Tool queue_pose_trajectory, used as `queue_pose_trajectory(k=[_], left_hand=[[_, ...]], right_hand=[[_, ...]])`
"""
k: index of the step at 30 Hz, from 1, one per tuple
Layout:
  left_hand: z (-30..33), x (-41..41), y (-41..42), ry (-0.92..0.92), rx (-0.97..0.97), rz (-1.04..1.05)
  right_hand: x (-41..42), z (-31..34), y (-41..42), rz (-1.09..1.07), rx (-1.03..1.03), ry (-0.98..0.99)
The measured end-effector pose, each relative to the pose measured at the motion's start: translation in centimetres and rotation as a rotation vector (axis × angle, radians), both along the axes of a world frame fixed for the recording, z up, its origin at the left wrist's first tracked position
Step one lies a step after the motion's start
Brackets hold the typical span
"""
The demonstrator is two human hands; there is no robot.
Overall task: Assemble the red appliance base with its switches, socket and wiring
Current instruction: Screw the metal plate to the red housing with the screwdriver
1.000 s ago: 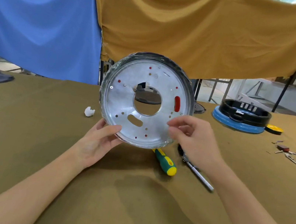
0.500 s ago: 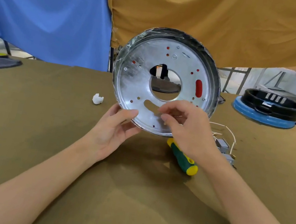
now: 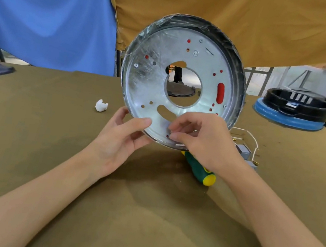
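Blue cloth [image 3: 47, 9] hanging upper left, mustard cloth [image 3: 229, 10] beside it across the top. White scrap [image 3: 101, 105] lying on desk [image 3: 26, 144] left of centre. Left hand [image 3: 121, 138], centre frame: thumb on the metal face, fingers curled behind the lower-left rim, clamped on base [image 3: 183, 79] to keep it upright on edge and facing the camera. Base centre frame, silvery underside showing, red visible through its holes and slot. Right hand [image 3: 202, 139] at lower rim, fingertips [image 3: 174, 134] pinched together at a small hole, probably seating a screw; item itself too small to tell. Screwdriver [image 3: 200, 167] lying under right wrist, handy for the next step. Wired switch parts [image 3: 245, 151] just right of it on desk, not yet fitted. Black-and-blue housing [image 3: 292, 110] well apart at right edge.
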State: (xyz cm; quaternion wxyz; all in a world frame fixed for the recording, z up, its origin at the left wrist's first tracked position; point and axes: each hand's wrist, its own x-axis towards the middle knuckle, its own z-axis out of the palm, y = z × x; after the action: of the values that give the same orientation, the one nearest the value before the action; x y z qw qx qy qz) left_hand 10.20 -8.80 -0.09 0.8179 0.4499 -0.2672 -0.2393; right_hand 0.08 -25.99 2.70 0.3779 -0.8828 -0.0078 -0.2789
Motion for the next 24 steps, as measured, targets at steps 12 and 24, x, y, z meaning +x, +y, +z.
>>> queue_pose_trajectory(k=[12,24], left_hand=[[0.44,-0.34,0.12,0.018,-0.004,0.046],[0.08,-0.28,0.04,-0.02,0.026,0.052]], right_hand=[[-0.08,-0.12,0.1,0.026,-0.003,0.012],[0.08,-0.44,0.76,-0.005,0.043,0.007]])
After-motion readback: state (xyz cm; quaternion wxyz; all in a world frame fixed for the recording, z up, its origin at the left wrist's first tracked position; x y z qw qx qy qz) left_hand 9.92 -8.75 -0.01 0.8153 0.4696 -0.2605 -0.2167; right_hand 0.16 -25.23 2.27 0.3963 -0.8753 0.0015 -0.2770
